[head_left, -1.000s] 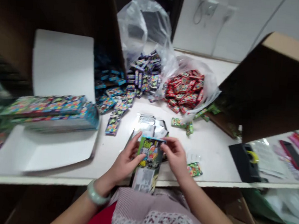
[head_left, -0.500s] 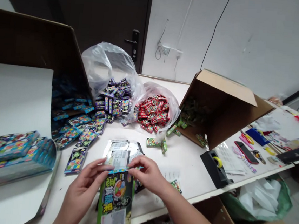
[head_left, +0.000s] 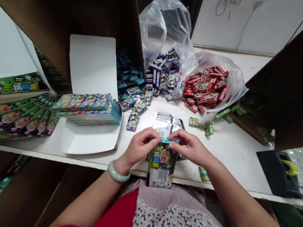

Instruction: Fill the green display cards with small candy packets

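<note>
Left hand [head_left: 138, 148] and right hand [head_left: 189, 148] at mid-frame, fingertips pinched together from both sides on the blue-edged top strip of a green printed card [head_left: 161, 164], no visible gap between fingers and strip. Card upright, held just above the front edge of a white table [head_left: 230, 156], lower end reaching past that edge toward the lap at 6 o'clock. Front glossy and busy: a round multicoloured wheel, dark lettering, a pale panel near the bottom. Thin, springy-looking stock, so likely to buckle or slip free if either pinch eases or the two hands pull unevenly. Overhanging end exposed to snagging on the floral apron [head_left: 173, 219] below, with a possible drop off the table edge. Jade bangle [head_left: 117, 171] on the left wrist, a possible catch on nearby loose items. At 12 o'clock, just beyond the fingers, a slippery pile of silver sachets [head_left: 165, 123], prone to sliding if bumped. At 10 o'clock, loose blue packets [head_left: 133, 120] and a stack of blue-edged cards [head_left: 87, 109], the stack a possible topple if knocked. At 1 o'clock, red packets [head_left: 204, 86] in a clear plastic bag, with small green packets [head_left: 209, 128] scattered nearby. At 3 o'clock, a black tape dispenser [head_left: 277, 172].
</note>
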Action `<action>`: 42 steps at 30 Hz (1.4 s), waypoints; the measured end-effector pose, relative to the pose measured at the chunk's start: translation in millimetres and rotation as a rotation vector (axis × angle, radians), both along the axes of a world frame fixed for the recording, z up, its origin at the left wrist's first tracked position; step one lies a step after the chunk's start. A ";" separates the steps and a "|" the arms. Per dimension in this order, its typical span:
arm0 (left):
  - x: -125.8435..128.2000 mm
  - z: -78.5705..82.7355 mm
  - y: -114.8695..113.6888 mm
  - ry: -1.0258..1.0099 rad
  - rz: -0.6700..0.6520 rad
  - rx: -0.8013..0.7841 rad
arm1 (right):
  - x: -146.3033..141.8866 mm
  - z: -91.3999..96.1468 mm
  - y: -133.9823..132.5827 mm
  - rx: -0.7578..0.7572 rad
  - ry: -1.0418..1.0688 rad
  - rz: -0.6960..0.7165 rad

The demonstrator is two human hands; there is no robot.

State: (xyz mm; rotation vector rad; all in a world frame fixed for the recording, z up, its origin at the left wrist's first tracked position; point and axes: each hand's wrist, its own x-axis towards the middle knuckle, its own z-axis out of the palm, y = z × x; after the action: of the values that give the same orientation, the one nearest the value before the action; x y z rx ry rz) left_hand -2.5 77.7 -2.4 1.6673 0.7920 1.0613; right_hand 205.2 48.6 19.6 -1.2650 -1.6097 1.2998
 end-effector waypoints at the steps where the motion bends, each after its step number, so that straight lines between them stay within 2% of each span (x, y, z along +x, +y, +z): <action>1: -2.7 0.3 0.3 0.021 -0.017 0.040 | -1.5 0.5 -2.9 0.062 -0.029 -0.012; 4: -6.0 -0.3 0.1 0.057 -0.049 0.132 | -6.3 -0.8 -10.6 0.204 -0.094 -0.044; 7: -2.9 -2.0 -1.8 0.067 -0.038 0.086 | -11.5 -6.2 -14.9 0.237 -0.121 -0.097; 9: 0.3 -2.0 -3.0 0.055 -0.014 -0.016 | -14.3 -9.2 -15.0 0.157 -0.073 -0.155; 11: 3.0 -0.1 -3.1 0.014 0.017 -0.125 | -15.7 -9.5 -12.3 0.016 0.046 -0.196; 14: 5.5 4.6 -2.1 -0.018 0.051 -0.194 | -15.1 -6.4 -4.9 -0.150 0.215 -0.192; 19: 5.3 6.3 -1.4 0.021 0.026 -0.180 | -14.9 -7.2 1.7 -0.190 0.228 -0.194; 23: -1.0 4.9 0.8 -0.009 -0.061 -0.202 | -13.4 -8.0 -2.7 -0.128 0.157 -0.131; 27: -11.6 7.0 2.5 -0.008 -0.203 -0.183 | -6.3 -3.7 -11.7 0.074 -0.005 -0.033; 30: -16.8 6.9 0.7 -0.001 -0.229 -0.158 | -3.8 -6.0 -21.0 0.246 -0.059 -0.023; 32: -16.5 6.4 -0.7 -0.002 -0.213 -0.187 | -5.2 -10.5 -26.6 0.304 -0.066 -0.049; 35: -12.1 8.5 -0.3 0.032 -0.126 -0.226 | -9.1 -17.8 -31.2 0.339 -0.072 -0.131; 37: -10.2 11.9 1.2 0.063 -0.115 -0.190 | -10.3 -21.2 -32.5 0.334 -0.066 -0.174; 40: -12.8 14.1 2.2 0.101 -0.227 -0.089 | -9.7 -23.8 -34.7 0.319 -0.058 -0.188; 42: -16.4 9.7 -0.1 0.117 -0.297 -0.069 | -9.1 -24.9 -36.5 0.342 -0.068 -0.184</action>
State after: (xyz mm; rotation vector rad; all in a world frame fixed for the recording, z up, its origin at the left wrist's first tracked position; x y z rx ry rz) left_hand -18.9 77.6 7.3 1.7362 0.6235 0.7284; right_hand 196.1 12.1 -5.3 -1.2189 -1.6355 0.8347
